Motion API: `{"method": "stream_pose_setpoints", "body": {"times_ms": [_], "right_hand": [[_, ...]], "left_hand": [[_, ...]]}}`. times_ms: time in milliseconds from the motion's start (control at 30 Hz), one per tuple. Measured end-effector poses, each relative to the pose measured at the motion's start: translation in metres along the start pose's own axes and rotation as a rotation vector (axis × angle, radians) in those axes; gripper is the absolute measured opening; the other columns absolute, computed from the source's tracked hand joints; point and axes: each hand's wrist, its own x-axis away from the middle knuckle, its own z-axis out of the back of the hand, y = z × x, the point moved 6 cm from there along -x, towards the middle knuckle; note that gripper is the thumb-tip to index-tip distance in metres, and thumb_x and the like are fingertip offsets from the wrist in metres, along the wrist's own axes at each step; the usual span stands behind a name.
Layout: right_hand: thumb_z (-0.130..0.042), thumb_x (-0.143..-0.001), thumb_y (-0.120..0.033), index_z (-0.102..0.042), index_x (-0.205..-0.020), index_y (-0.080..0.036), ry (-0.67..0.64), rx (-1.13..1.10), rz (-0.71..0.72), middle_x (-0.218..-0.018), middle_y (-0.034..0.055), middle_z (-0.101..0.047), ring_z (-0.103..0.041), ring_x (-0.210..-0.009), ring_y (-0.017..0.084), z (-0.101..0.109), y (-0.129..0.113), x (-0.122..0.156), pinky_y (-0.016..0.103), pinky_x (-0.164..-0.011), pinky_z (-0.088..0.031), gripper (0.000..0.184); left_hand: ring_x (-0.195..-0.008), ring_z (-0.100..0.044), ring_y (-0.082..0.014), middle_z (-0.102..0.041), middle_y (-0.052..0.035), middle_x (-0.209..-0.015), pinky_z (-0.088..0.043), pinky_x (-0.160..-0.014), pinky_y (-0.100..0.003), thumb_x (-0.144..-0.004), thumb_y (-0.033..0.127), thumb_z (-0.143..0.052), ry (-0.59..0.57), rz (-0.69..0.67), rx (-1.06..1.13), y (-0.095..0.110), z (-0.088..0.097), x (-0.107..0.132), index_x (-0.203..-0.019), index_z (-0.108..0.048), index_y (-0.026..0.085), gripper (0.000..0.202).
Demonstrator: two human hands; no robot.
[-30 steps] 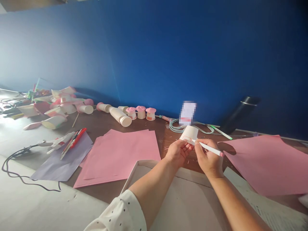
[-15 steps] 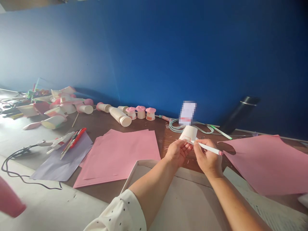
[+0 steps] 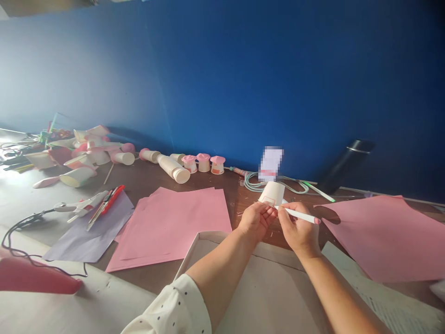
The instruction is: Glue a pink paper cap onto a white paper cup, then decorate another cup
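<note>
Pink paper [image 3: 174,222] lies left of the hands, a cut pink sheet [image 3: 385,239] right of them; a coiled cable [image 3: 251,186] sits just behind the cup [image 3: 273,191], and a shallow box [image 3: 274,287] spreads beneath the forearms. The cup, mouth down, is gripped near its rim by the left hand [image 3: 253,221], palm upward. The right hand [image 3: 301,232] pinches a marker [image 3: 303,215], tip at the cup's red outline; both forearms converge.
</note>
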Motion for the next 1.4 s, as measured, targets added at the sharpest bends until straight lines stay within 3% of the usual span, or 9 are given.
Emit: {"method": "stream_pose_setpoints", "body": {"times_ms": [167,367,533,767,1100,1400], "right_hand": [[-0.062,-0.088,-0.037,-0.064,-0.081,-0.021,0.006,-0.033,0.011,-0.067,0.0039,-0.07,-0.065,-0.055,0.017,0.0,0.0,0.001,0.026,-0.054,-0.053,0.017],[-0.064,-0.091,-0.041,-0.065,-0.093,-0.019,0.033,-0.15,-0.093,-0.078,0.007,-0.073,-0.069,-0.064,0.018,-0.001,0.021,0.004,0.029,-0.06,-0.056,0.023],[-0.064,-0.092,-0.042,-0.065,-0.093,-0.018,0.015,-0.171,-0.115,-0.079,0.0076,-0.072,-0.068,-0.064,0.018,-0.002,0.028,0.005,0.031,-0.06,-0.056,0.024],[-0.064,-0.091,-0.04,-0.064,-0.092,-0.019,0.013,-0.162,-0.107,-0.08,0.008,-0.073,-0.068,-0.064,0.019,-0.003,0.024,0.004,0.031,-0.06,-0.056,0.021],[-0.062,-0.09,-0.037,-0.063,-0.085,-0.021,0.045,-0.084,0.014,-0.072,0.005,-0.071,-0.065,-0.057,0.017,0.004,0.005,-0.001,0.028,-0.054,-0.053,0.017],[-0.062,-0.087,-0.036,-0.064,-0.082,-0.021,0.038,-0.044,0.012,-0.07,0.0049,-0.071,-0.065,-0.057,0.017,0.004,0.002,-0.002,0.027,-0.053,-0.053,0.016]], "left_hand": [[-0.06,-0.064,-0.0101,-0.065,-0.0067,-0.067,-0.057,-0.068,-0.021,-0.088,0.003,-0.056,0.003,-0.003,-0.006,0.0,0.0,0.001,-0.079,-0.068,0.006,0.015],[-0.067,-0.068,-0.0128,-0.07,-0.0114,-0.077,-0.058,-0.073,-0.022,-0.089,0.005,-0.057,0.002,0.016,-0.031,0.001,-0.002,0.004,-0.085,-0.069,0.005,0.013],[-0.068,-0.069,-0.0132,-0.07,-0.0112,-0.078,-0.058,-0.073,-0.022,-0.087,0.005,-0.059,-0.004,0.024,-0.04,0.0,-0.003,0.003,-0.088,-0.069,0.005,0.01],[-0.064,-0.066,-0.0115,-0.069,-0.0105,-0.075,-0.057,-0.069,-0.02,-0.089,0.004,-0.055,-0.019,0.026,-0.06,0.0,-0.004,0.005,-0.086,-0.069,0.005,0.014],[-0.061,-0.063,-0.0108,-0.066,-0.0073,-0.07,-0.056,-0.068,-0.02,-0.086,0.006,-0.06,-0.024,0.022,-0.073,-0.001,-0.001,0.002,-0.081,-0.068,0.007,0.01],[-0.062,-0.063,-0.0104,-0.068,-0.0081,-0.07,-0.056,-0.068,-0.02,-0.085,0.005,-0.06,-0.004,0.017,-0.075,-0.001,-0.001,0.001,-0.082,-0.07,0.006,0.011]]}}
